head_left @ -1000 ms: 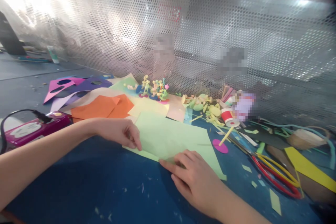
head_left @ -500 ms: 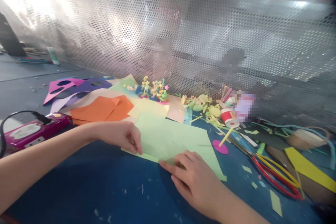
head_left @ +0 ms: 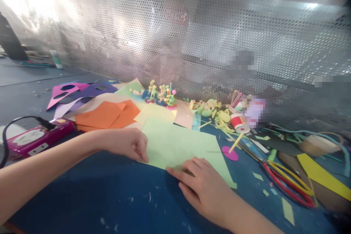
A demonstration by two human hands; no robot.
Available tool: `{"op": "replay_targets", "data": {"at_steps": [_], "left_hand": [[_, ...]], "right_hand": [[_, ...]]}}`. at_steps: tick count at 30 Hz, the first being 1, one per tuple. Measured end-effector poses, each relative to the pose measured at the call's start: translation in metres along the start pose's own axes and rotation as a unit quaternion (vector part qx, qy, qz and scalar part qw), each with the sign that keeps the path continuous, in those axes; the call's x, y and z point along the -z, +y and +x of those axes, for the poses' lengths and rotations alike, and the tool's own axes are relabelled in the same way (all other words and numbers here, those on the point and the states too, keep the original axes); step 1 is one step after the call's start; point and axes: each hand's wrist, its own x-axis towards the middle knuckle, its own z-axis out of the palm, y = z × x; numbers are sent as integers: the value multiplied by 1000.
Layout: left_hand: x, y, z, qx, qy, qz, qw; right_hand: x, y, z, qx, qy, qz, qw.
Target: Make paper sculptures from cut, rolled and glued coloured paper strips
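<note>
A pale green sheet of paper (head_left: 178,142) lies on the dark blue table, its near edge toward me. My left hand (head_left: 130,144) has its fingers curled together at the sheet's near left edge, the fingertips pinching the paper there. Spread fingers of my right hand (head_left: 201,186) rest on the near edge right of centre, the index fingertip at the very edge. Just beyond the sheet's right side stands a yellow stick on a magenta disc (head_left: 229,153).
Scissors (head_left: 290,184) with red and yellow handles lie right, among green scraps. Behind are orange paper (head_left: 100,115), small paper figures (head_left: 161,93), a red-and-white roll (head_left: 238,122) and a perforated metal screen (head_left: 208,51). A magenta power strip (head_left: 41,137) sits left.
The narrow strip seen along the sheet's near left edge no longer shows as a separate band. My left fingers have curled in slightly; my right hand has hardly moved.
</note>
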Motion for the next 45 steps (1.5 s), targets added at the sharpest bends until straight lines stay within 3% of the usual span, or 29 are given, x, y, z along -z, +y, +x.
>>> {"op": "replay_targets", "data": {"at_steps": [9,22,31,40,45], "left_hand": [[2,2,-4,-18,-2,9,1000],[26,0,-14,11,-94,21,995],[26,-6,-14,2,-98,26,995],[26,-7,-15,-6,-93,10,996],[27,-7,-14,-9,-101,11,995]], "right_hand": [[0,-10,18,0,-19,-56,998],[-2,-9,22,43,-1,-46,998],[4,-18,40,106,-18,-39,993],[-2,-25,63,102,-19,-57,993],[-5,-26,61,90,-7,-68,994]]}}
